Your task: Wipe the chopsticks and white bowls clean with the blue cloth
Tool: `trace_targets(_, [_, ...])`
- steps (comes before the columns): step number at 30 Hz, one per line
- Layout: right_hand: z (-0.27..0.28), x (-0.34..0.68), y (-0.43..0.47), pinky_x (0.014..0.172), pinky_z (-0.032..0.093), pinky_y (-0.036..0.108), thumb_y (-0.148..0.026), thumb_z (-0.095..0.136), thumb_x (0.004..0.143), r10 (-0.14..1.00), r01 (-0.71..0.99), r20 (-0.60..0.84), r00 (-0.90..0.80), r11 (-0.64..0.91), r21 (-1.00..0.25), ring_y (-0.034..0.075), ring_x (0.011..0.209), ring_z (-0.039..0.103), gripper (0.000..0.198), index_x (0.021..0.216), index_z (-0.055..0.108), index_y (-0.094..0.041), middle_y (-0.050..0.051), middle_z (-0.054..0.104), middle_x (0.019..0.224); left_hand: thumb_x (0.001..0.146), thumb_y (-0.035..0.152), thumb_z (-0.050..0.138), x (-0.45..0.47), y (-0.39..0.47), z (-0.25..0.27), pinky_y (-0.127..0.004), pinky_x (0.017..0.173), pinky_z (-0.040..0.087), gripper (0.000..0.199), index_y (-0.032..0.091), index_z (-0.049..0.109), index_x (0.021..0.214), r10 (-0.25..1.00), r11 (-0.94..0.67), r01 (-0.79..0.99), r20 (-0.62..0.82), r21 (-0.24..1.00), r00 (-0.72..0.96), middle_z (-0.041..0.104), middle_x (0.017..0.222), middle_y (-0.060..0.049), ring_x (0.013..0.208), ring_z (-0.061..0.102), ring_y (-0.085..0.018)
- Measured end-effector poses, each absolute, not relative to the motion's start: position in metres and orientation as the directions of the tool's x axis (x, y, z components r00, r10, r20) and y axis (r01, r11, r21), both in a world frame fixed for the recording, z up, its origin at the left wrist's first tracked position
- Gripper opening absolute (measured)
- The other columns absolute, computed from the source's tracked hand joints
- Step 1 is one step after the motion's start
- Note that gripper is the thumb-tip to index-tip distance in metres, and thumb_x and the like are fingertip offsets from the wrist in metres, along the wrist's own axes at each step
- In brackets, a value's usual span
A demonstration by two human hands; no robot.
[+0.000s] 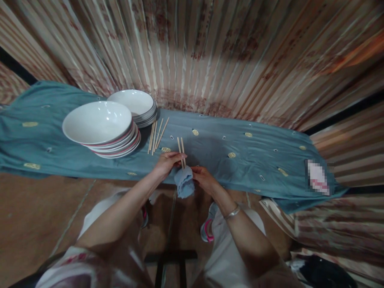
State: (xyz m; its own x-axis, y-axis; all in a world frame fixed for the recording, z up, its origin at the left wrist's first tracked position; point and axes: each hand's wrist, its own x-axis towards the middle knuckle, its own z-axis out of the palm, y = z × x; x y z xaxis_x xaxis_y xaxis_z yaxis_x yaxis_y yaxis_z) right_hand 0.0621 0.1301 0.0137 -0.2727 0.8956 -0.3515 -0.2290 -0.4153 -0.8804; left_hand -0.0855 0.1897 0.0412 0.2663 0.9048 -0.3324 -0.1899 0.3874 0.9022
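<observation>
My left hand [168,162] grips a pair of wooden chopsticks [181,147], whose upper ends point away from me. A light blue cloth [184,183] is around the lower part of the pair. My right hand [204,179] is closed on that cloth from the right side, its fingers partly hidden by it. Left of my hands, several loose chopsticks [156,136] lie on the table. Beyond them stand a stack of large white bowls [97,122] with red bands and a stack of white plates [132,102] with dark rims.
A blue-green cloth with pineapple prints covers the long table [246,160]. Behind it hangs a pleated striped curtain [192,52]. A blurred-out pale item [318,177] lies at the right end. Under my seat a dark frame [171,256] shows on the brown floor.
</observation>
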Motion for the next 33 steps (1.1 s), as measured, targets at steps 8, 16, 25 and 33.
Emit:
trace_targets(8, [0.015,0.063,0.134,0.064,0.037,0.023,-0.042,0.078,0.054,0.92,-0.275,-0.339,-0.197,-0.383,-0.882,0.011,0.061,0.051,0.029,0.067,0.071,-0.017,-0.002,0.064,0.06,0.052,0.034,0.08,-0.079,0.18,0.038,-0.021,0.044,0.031,0.024,0.014,0.073,0.063,0.887,0.393,-0.17,-0.324,0.904,0.329,0.06,0.052,0.0,0.045,0.044,-0.006])
trace_targets(16, [0.015,0.062,0.131,0.057,0.034,0.021,-0.039,0.081,0.052,0.898,-0.264,-0.372,-0.234,-0.427,-0.865,0.008,0.055,0.047,0.03,0.068,0.071,-0.016,-0.003,0.063,0.06,0.05,0.032,0.081,-0.085,0.189,0.04,-0.02,0.046,0.034,0.023,0.015,0.073,0.064,0.901,0.389,-0.196,-0.328,0.9,0.282,0.062,0.056,0.0,0.048,0.045,-0.006])
trace_targets(25, [0.02,0.06,0.121,0.056,0.035,0.021,-0.039,0.081,0.053,0.844,-0.219,-0.399,-0.36,-0.492,-0.843,0.008,0.053,0.05,0.03,0.07,0.071,-0.017,-0.003,0.064,0.059,0.054,0.029,0.081,-0.098,0.201,0.049,-0.017,0.045,0.035,0.021,0.014,0.073,0.067,0.916,0.382,-0.218,-0.336,0.898,0.221,0.062,0.058,0.0,0.046,0.044,-0.003])
trace_targets(33, [0.026,0.059,0.118,0.059,0.037,0.021,-0.039,0.081,0.054,0.829,-0.208,-0.385,-0.405,-0.494,-0.844,0.009,0.056,0.051,0.028,0.065,0.07,-0.016,-0.004,0.062,0.057,0.058,0.024,0.079,-0.097,0.201,0.053,-0.015,0.045,0.036,0.016,0.013,0.073,0.067,0.893,0.432,-0.263,-0.368,0.863,0.26,0.064,0.06,-0.001,0.047,0.047,-0.003])
